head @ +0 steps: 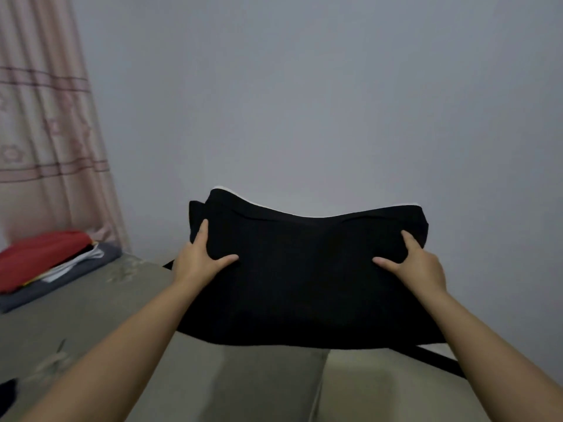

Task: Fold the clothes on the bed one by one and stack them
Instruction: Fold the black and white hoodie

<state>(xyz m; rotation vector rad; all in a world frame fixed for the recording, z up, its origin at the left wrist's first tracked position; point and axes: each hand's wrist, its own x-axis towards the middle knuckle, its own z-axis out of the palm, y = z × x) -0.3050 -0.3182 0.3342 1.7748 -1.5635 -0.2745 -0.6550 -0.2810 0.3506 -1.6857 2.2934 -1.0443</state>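
The left hand (195,260) and right hand (419,264) are each pinching the black cloth (304,269), thumb in front, other fingers hiding behind, lifting it over the bed (243,385).

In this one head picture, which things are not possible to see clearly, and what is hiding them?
- Black garment: its type is unclear in the head view; the cloth is too dark.
- Fingers of the left hand and right hand: partly behind the cloth.
- Stack of folded clothes: blurred, cut by the left edge; count uncertain.
- Dark item at the lower left: cut off by the edge.
- Bed behind the garment: covered.
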